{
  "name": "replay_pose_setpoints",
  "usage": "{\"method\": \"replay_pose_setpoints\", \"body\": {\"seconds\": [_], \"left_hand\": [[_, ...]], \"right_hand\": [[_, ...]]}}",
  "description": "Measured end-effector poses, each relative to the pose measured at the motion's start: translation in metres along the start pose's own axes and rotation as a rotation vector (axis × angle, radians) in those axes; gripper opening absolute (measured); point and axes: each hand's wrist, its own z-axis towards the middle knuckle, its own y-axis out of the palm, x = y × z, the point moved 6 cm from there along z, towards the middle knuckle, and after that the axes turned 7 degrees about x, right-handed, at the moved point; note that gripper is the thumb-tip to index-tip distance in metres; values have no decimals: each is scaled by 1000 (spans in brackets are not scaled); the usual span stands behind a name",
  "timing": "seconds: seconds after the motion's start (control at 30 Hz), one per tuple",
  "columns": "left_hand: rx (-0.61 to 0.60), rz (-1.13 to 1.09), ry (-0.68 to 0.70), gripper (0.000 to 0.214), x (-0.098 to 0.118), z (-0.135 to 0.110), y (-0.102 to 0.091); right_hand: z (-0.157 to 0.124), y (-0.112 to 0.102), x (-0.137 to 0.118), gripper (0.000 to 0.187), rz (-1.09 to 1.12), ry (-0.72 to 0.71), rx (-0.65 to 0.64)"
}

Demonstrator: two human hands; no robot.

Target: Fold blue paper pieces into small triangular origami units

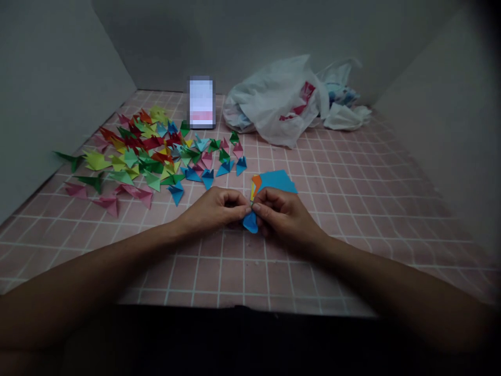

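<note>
Between my hands, above the pink checked cloth, is a small piece of folded blue paper [250,223]. My left hand [219,208] pinches it from the left, thumb against forefinger. From the other side my right hand [285,211] pinches it too, and the fingertips of both hands nearly meet. The fingers cover most of the upper part of the paper. Just behind my right hand lie sheets of blue paper [278,180], with orange and yellow paper [255,184] showing at their left edge.
Many folded paper cranes [151,164] in several colours spread over the left of the table. Behind them stands a phone [201,102] with a lit, blurred screen. White plastic bags [270,99] and a crumpled white tissue or bag [344,117] lie at the back, before grey walls.
</note>
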Motion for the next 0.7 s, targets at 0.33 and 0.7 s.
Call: {"method": "replay_pose_setpoints", "body": {"seconds": [0.33,0.7], "left_hand": [[110,77,71,25,4,-2,-7],[73,-4,35,25,1,1,-6]], "right_hand": [[3,2,9,19,154,168,-66],[0,2,7,16,94,127,-49]]}}
